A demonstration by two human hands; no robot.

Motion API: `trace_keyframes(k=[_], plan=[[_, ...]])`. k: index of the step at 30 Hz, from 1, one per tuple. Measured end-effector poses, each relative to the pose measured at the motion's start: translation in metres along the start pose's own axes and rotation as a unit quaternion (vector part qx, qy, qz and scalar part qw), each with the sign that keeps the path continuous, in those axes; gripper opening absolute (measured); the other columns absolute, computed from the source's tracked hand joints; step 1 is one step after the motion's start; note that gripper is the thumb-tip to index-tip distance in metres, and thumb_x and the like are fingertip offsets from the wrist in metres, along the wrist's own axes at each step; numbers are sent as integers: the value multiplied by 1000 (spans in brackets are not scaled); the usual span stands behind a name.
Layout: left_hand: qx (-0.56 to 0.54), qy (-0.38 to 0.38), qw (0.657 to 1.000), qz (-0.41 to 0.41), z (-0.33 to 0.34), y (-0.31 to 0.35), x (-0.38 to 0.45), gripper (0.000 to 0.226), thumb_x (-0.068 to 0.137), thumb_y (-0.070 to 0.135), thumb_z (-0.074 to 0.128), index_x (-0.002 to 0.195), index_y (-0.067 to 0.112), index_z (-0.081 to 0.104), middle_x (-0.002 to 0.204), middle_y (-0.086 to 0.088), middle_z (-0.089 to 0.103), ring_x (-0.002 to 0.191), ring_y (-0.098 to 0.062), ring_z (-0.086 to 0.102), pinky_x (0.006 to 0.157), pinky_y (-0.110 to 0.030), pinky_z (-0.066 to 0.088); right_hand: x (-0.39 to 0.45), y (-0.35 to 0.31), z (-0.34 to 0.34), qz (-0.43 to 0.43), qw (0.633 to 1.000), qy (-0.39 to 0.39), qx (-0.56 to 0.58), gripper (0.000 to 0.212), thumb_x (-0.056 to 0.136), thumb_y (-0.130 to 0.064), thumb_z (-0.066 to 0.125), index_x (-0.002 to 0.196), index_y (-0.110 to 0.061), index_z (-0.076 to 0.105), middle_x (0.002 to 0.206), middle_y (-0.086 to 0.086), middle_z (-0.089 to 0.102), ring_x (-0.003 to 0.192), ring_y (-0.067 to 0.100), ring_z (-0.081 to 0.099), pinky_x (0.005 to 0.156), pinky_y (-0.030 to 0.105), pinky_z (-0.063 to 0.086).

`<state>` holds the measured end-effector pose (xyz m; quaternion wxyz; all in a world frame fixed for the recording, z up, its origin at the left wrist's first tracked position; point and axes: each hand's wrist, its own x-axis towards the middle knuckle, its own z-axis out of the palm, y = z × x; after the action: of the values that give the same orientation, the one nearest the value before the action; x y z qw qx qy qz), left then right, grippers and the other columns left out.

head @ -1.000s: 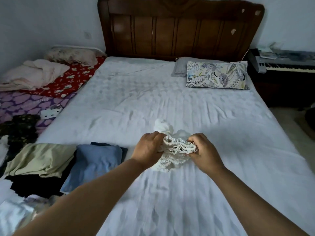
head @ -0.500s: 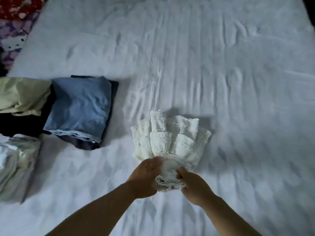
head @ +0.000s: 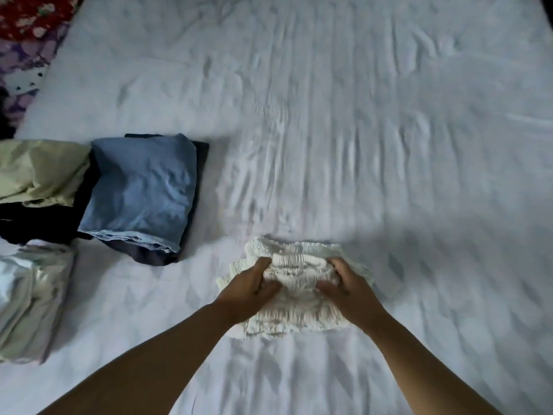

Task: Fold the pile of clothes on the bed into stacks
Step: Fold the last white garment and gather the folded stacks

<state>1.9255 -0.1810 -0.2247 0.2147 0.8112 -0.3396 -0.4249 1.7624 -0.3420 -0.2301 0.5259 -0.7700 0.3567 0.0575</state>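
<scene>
A cream ruffled garment point(head: 294, 298) lies bunched on the white bed sheet point(head: 359, 130), low in the middle of the view. My left hand point(head: 250, 287) grips its left side with curled fingers. My right hand point(head: 347, 284) grips its right side, thumb on top. A gathered fold of the cloth is held up between both hands. To the left lies a folded blue garment point(head: 140, 190) on top of a dark one.
At the left edge sit an olive-green garment point(head: 39, 172), a black one point(head: 36, 220) under it and a pale shiny one point(head: 30, 301). Floral bedding point(head: 27, 28) shows at the top left corner. The sheet stretches wrinkled to the right.
The view dropped from the headboard to the sheet. The ruffled garment went from held in the air to spread on the bed, and both hands now bring its near edge over its middle.
</scene>
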Motion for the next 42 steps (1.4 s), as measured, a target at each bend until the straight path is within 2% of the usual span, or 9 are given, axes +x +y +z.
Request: trace_keyframes(k=[6,9,12,21,25,28,31,35,42], plan=[[39,157,986,-46,-4,11,55,48,95,42,45,139,30,31,134,-2,44,110,-29,55,85,-38,45,46,-7,15,-105,948,235,-189,49,88,-37,38,129,-14,55,118,11,61,106,30,57,88,39,45],[182,133,974,-38,13,2,69,62,97,49,29,149,36,-2,158,-1,4,144,-25,14,114,-43,21,50,9,40,-106,927,154,-326,52,99,-45,18,134,-26,51,137,10,52,122,35,51,97,50,40],[296,33,954,12,41,-19,67,59,78,55,-17,135,42,-27,153,7,-27,138,-20,-30,116,-46,-9,49,32,61,-22,931,58,-360,58,98,-53,7,131,-34,50,136,5,54,117,35,57,84,60,46],[267,3,963,-28,82,-59,70,57,88,59,-5,130,45,-41,137,14,-51,137,-24,-33,117,-48,-5,49,68,80,-30,939,24,-340,52,97,-56,10,140,-38,33,150,8,36,131,31,34,99,54,24],[87,91,991,-47,62,-59,51,50,88,65,12,133,65,-10,145,23,-32,144,-15,-15,115,-42,-8,41,71,58,-16,963,95,-253,54,97,-55,9,143,-38,31,154,5,28,141,30,27,101,60,32],[-7,102,968,-229,62,-62,43,49,94,58,34,136,63,9,154,9,-26,142,-26,-22,112,-59,-6,30,77,51,133,965,123,-191,79,74,-78,11,145,-45,18,159,5,5,146,30,1,110,62,8],[-128,88,931,-330,65,-58,44,61,87,59,49,140,56,19,155,4,-20,142,-34,-15,111,-62,13,32,84,50,147,975,101,-136,96,64,-87,20,145,-38,5,155,23,14,144,35,6,112,55,13],[-149,127,932,-305,67,-49,51,69,89,48,51,145,48,11,146,-14,24,120,-37,44,91,-37,41,41,72,51,108,982,98,-116,92,75,-71,31,150,-20,17,140,23,45,130,39,40,104,52,34],[-148,102,968,-176,61,-40,29,68,95,37,44,128,72,-4,96,-9,59,77,-23,59,71,-31,48,23,36,30,66,996,29,-45,76,90,-28,61,148,-39,12,148,-3,39,129,23,46,97,30,38]])
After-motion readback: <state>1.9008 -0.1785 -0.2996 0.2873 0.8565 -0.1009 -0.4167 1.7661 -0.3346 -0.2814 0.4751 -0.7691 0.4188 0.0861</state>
